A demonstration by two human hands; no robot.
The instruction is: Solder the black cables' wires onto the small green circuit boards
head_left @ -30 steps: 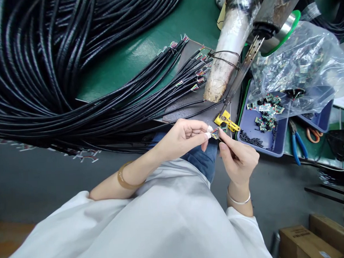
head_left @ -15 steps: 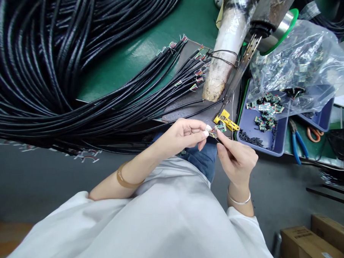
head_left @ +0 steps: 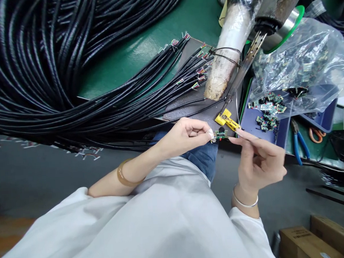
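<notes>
My left hand is closed in a pinch, with white covers on its fingertips. It grips the left end of a small green circuit board with a black part on top; thin wires show by the fingertips. To the right of the board is my right hand, thumb and forefinger close together and the other fingers curled. What they hold, if anything, is too small to make out. A thin pale wire hangs down towards its forefinger. Just behind the board lies a yellow clip-like piece, below a soldering iron.
Black cables with stripped coloured ends cover the left of the bench. A white tube slants down over the middle. To the right are a purple tray with circuit boards, a plastic bag, blue-handled pliers and orange-handled scissors.
My right hand has moved right, away from the board and my left fingertips. The board now shows more fully beside my left hand, which has barely moved. The view has shifted slightly.
</notes>
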